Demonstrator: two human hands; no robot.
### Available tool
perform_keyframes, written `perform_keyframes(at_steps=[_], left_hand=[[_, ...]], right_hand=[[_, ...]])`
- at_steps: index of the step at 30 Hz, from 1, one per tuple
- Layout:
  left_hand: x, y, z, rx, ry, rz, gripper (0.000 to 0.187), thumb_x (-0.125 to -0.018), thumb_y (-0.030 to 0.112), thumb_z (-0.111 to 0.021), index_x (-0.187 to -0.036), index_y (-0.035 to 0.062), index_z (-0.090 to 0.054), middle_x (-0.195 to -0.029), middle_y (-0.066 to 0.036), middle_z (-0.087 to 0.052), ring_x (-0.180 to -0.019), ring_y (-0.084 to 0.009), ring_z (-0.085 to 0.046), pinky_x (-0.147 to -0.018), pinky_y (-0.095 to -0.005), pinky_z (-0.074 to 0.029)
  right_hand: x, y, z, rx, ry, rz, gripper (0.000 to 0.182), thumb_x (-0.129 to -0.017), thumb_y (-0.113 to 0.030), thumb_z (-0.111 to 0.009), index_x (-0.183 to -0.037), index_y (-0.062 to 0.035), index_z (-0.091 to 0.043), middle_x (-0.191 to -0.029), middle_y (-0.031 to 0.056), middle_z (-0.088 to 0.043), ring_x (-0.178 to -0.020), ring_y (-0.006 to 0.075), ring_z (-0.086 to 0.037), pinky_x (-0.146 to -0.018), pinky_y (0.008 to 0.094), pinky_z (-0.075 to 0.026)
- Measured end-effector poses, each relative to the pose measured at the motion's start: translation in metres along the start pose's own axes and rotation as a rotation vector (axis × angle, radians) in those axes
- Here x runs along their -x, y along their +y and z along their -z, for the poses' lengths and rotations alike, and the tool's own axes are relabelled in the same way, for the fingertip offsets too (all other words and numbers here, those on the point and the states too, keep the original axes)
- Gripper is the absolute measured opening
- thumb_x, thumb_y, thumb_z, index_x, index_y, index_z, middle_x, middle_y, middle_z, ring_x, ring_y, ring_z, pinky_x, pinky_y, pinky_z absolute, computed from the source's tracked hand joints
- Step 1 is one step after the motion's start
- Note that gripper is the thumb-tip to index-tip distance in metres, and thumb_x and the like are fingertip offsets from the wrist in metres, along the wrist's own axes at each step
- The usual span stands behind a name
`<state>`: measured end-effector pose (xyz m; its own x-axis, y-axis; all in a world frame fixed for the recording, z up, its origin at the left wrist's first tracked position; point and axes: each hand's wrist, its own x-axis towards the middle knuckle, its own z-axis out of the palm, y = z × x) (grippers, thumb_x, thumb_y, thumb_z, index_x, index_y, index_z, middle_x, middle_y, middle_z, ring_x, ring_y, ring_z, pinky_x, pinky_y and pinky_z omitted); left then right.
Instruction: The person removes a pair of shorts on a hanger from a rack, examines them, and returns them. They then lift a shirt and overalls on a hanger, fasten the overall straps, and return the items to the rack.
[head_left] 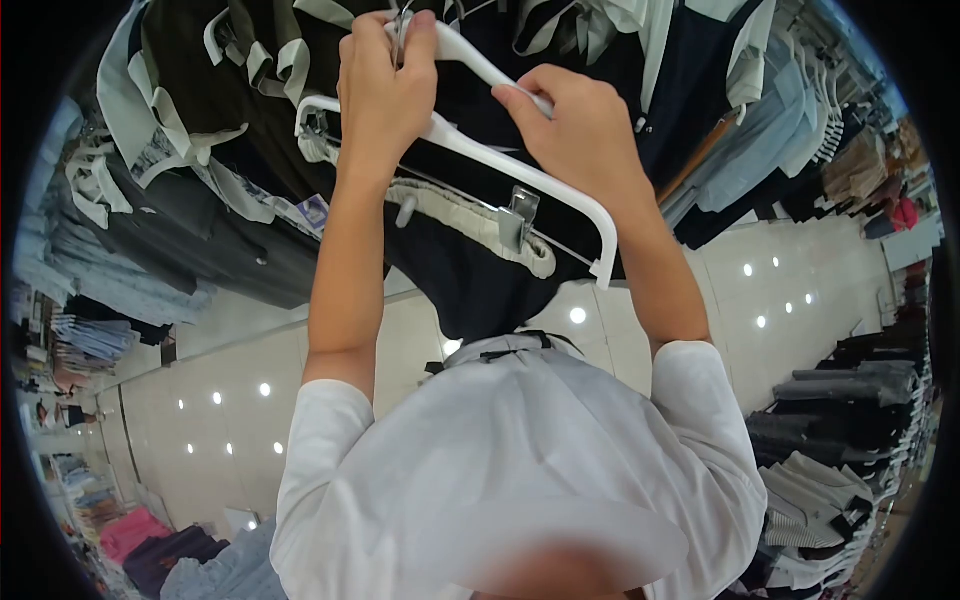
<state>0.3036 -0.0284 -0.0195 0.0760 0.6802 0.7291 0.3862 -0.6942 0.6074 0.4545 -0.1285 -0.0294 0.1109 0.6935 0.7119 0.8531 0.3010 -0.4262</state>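
Note:
At the top of the head view, my left hand [388, 90] is closed around the metal hook area of a white hanger. My right hand [575, 125] grips the arm of a white hanger [475, 60] between thumb and fingers. Just below both hands hangs another white hanger [540, 178] with a metal clip [517, 218]. A dark garment [470, 285] with a cream elastic waistband [460, 215] is on its clip bar. Which hanger the hook under my left hand belongs to is hard to tell.
Dark garments with pale ties [220, 110] hang at the upper left. Light blue shirts [765, 130] hang at the upper right. Folded or hanging dark clothes [840, 400] line the right side. Shiny tiled floor [230, 400] shows on both sides of my body.

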Motion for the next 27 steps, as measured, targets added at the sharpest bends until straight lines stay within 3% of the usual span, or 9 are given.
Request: perform_keyframes(at_steps=[3,6,10,14,16,20,21,24,27], left_hand=[[0.000,0.003,0.004,0.054,-0.003,0.063,0.040,-0.096,0.035,-0.053,-0.106,-0.0037,-0.052,-0.094,-0.019,-0.052,-0.089,-0.0317,-0.053,-0.083,-0.0385,-0.041],[0.002,0.003,0.007,0.029,0.077,0.000,0.038,-0.095,0.034,-0.054,-0.106,-0.0027,-0.052,-0.096,-0.018,-0.053,-0.084,-0.0301,-0.053,-0.079,-0.0379,-0.043],[0.000,0.005,0.004,-0.020,0.182,-0.058,0.038,-0.094,0.034,-0.056,-0.105,-0.0025,-0.052,-0.095,-0.018,-0.052,-0.084,-0.0306,-0.054,-0.078,-0.0391,-0.044],[-0.003,0.007,-0.005,-0.109,0.213,-0.071,0.043,-0.093,0.035,-0.058,-0.109,-0.0041,-0.050,-0.099,-0.020,-0.050,-0.087,-0.0313,-0.054,-0.080,-0.0399,-0.044],[-0.004,0.014,-0.009,-0.103,0.226,-0.038,0.044,-0.093,0.035,-0.059,-0.109,-0.0056,-0.051,-0.098,-0.020,-0.051,-0.091,-0.0291,-0.051,-0.083,-0.0379,-0.041],[-0.003,0.021,-0.018,-0.082,0.319,-0.089,0.029,-0.096,0.023,-0.055,-0.102,-0.0051,-0.048,-0.096,-0.027,-0.048,-0.092,-0.0437,-0.051,-0.081,-0.0445,-0.039],[-0.002,0.022,-0.019,-0.142,0.347,-0.086,0.016,-0.092,0.012,-0.057,-0.100,-0.0004,-0.051,-0.093,-0.020,-0.052,-0.087,-0.0362,-0.057,-0.085,-0.0474,-0.046],[0.004,0.015,-0.017,0.042,0.199,0.037,0.048,-0.092,0.037,-0.060,-0.112,-0.0053,-0.050,-0.103,-0.021,-0.048,-0.096,-0.0306,-0.051,-0.088,-0.0380,-0.040],[0.006,0.011,-0.008,0.016,0.002,-0.050,0.054,-0.090,0.037,-0.063,-0.124,-0.0020,-0.046,-0.108,-0.019,-0.046,-0.098,-0.0255,-0.052,-0.086,-0.0356,-0.046]], right_hand=[[-0.003,-0.005,0.004,-0.174,-0.106,-0.111,0.025,-0.088,-0.027,-0.065,-0.086,-0.0018,-0.067,-0.058,0.0125,-0.061,-0.055,0.0293,-0.062,-0.056,0.0345,-0.049],[-0.006,-0.001,0.016,-0.402,-0.199,-0.169,0.025,-0.091,-0.023,-0.062,-0.095,0.0014,-0.066,-0.072,0.0093,-0.061,-0.063,0.0125,-0.056,-0.058,0.0274,-0.044],[0.011,-0.028,0.045,-0.132,0.058,0.306,0.019,-0.081,-0.010,-0.070,-0.097,0.0002,-0.066,-0.078,0.0108,-0.064,-0.068,0.0180,-0.062,-0.064,0.0279,-0.050],[0.048,-0.053,0.007,-0.243,-0.290,0.094,0.022,-0.078,-0.002,-0.066,-0.099,0.0028,-0.065,-0.085,0.0129,-0.067,-0.071,0.0249,-0.068,-0.068,0.0307,-0.055],[0.046,-0.043,-0.032,-0.600,-0.130,-0.086,0.038,-0.079,-0.001,-0.059,-0.117,0.0034,-0.055,-0.098,0.0226,-0.063,-0.088,0.0320,-0.066,-0.078,0.0376,-0.053],[0.042,-0.036,-0.068,-1.277,0.084,-0.239,0.068,-0.086,0.007,-0.052,-0.146,-0.0002,-0.020,-0.127,0.0224,-0.051,-0.115,0.0258,-0.056,-0.102,0.0363,-0.043],[0.037,-0.040,-0.069,-1.371,0.079,-0.258,0.070,-0.085,0.008,-0.052,-0.146,-0.0001,-0.019,-0.126,0.0222,-0.052,-0.115,0.0250,-0.056,-0.102,0.0356,-0.043],[0.027,-0.038,-0.075,-1.385,0.051,-0.344,0.067,-0.084,0.012,-0.052,-0.144,0.0031,-0.024,-0.121,0.0198,-0.055,-0.112,0.0219,-0.057,-0.099,0.0322,-0.046],[0.022,-0.038,-0.076,-1.354,0.142,-0.349,0.061,-0.082,0.013,-0.057,-0.138,0.0040,-0.033,-0.115,0.0182,-0.057,-0.106,0.0201,-0.060,-0.092,0.0298,-0.051]])
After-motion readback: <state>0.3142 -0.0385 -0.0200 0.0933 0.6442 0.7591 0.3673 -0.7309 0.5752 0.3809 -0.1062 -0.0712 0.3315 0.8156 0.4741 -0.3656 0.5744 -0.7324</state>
